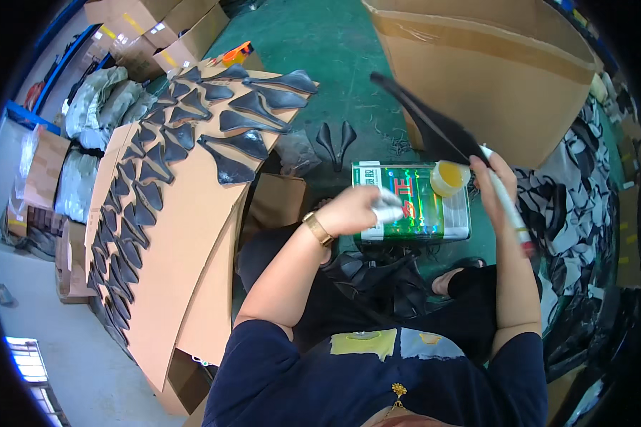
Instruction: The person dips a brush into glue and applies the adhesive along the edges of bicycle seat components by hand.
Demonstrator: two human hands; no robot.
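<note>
My left hand [350, 211] is closed round a crumpled white cloth [387, 206] above the front left of a shiny green tin [424, 213]. Raised over the tin's right side, my right hand [497, 183] grips a black bicycle saddle shell [434, 128], its narrow end pointing up and left. The same hand also holds a slim white stick [508, 201] with a red lower end; its upper tip is partly hidden. A translucent cup of yellow liquid [449, 179] stands on the tin's far right corner. Motion blurs the cloth and shell slightly.
To my left, a cardboard-topped surface [185, 249] carries rows of black saddle shells [235, 153]. Another forked black piece [336, 144] lies on the green floor beyond the tin. A large carton [491, 78] stands far right, beside heaped black-and-white scraps [577, 206]. Black pieces [384, 281] lie near my legs.
</note>
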